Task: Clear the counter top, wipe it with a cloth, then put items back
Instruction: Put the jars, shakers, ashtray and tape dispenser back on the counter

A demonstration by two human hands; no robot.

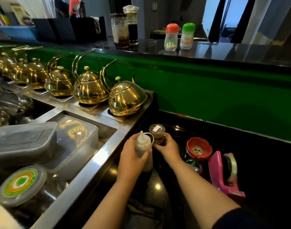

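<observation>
My left hand (133, 158) is wrapped around a clear squeeze bottle (143, 147) with a pointed white nozzle, held upright over the black counter (257, 162). Right beside it my right hand (168, 150) grips a small glass jar (158, 132) with a round clear lid and dark liquid inside. Both stand at the counter's left end, close to the steel unit. A red ashtray (199, 148), a small green round object (193, 165) and a pink tape dispenser (224, 172) sit on the counter to the right of my right hand.
A steel unit (95, 156) on the left holds several brass kettles (126, 98) and lidded plastic containers (25, 141). A green wall panel (224, 96) backs the counter. The raised bar top (224, 52) carries two tall jars (120, 30) and two shakers (171, 37) with red and green caps.
</observation>
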